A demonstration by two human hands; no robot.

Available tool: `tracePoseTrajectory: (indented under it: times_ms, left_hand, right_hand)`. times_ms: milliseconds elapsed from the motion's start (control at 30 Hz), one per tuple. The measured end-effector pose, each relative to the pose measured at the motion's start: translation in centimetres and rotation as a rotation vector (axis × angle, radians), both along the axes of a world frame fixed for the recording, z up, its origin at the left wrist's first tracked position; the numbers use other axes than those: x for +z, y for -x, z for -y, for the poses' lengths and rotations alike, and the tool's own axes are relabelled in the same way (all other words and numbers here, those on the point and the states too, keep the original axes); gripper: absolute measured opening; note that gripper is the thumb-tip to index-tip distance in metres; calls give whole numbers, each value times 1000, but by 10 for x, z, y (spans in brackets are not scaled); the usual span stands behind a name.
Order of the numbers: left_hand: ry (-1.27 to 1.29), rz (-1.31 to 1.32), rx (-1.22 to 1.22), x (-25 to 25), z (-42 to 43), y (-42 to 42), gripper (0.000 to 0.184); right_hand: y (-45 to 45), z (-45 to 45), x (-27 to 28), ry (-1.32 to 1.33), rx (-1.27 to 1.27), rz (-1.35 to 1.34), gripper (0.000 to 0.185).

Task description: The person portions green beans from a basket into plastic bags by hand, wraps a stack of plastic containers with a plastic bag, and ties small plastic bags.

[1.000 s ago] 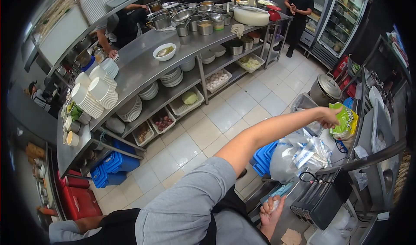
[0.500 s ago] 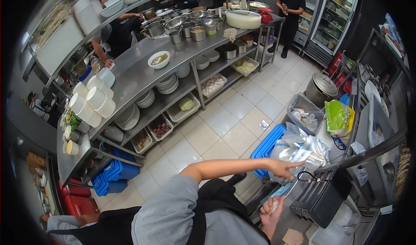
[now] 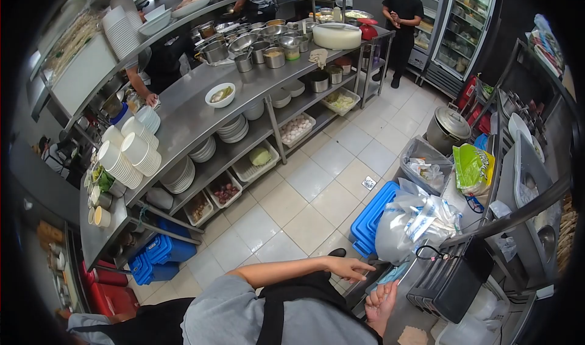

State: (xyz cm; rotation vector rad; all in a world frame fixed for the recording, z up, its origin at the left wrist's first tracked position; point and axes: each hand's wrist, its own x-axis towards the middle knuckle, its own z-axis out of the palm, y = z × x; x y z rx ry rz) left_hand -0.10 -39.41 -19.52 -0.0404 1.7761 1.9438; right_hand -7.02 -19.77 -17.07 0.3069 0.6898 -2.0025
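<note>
My left hand (image 3: 350, 267) reaches across my body with its fingers stretched out, holding nothing. Its fingertips are close to a light blue cloth (image 3: 393, 274) at the counter's edge. My right hand (image 3: 381, 302) is closed in a fist beside that cloth; what it grips, if anything, is hidden. Just beyond the hands lies a clear plastic bag (image 3: 396, 235) with white and blue plastic bundled in it. A black slatted container (image 3: 448, 278) stands to the right of my right hand. Below, a beige flat piece (image 3: 413, 336) rests on the counter.
A blue lidded bin (image 3: 372, 220) and a grey waste bin (image 3: 420, 153) stand on the tiled floor, near a large lidded pot (image 3: 449, 128). Opposite runs a steel counter (image 3: 183, 119) with a white bowl (image 3: 220, 95) and stacked cups. A person in black (image 3: 402, 25) stands by the fridges.
My left hand has drawn back from above the plastic bag toward the blue cloth, and its fingers have loosened. My right hand stays closed in nearly the same place. The view has shifted slightly.
</note>
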Motion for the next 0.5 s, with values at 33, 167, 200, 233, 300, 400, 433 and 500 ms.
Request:
tracePoseTrajectory:
  times_ms: [33, 167, 200, 233, 300, 400, 433, 500]
  left_hand:
    - [1, 21, 17, -7, 3, -4, 59]
    - [-47, 153, 96, -30, 15, -17, 54]
    - [-9, 138, 114, -33, 20, -22, 53]
    - [30, 157, 126, -29, 24, -26, 53]
    - [2, 147, 155, -51, 30, -37, 53]
    - [30, 168, 182, -31, 36, -50, 49]
    - [30, 176, 177, -32, 36, -53, 49]
    - [76, 170, 200, -31, 42, -62, 48]
  right_hand:
    - [-1, 0, -1, -8, 2, -4, 42]
    - [-2, 2, -6, -27, 29, -3, 43]
    - [-1, 0, -13, 12, 39, 27, 43]
    - [1, 0, -25, 58, 53, 56, 43]
    - [5, 3, -48, 73, 81, 42, 43]
    - [3, -2, -31, 26, 51, 88, 43]
    - [4, -10, -43, 77, 66, 65, 43]
    - [12, -11, -77, 223, 128, -4, 43]
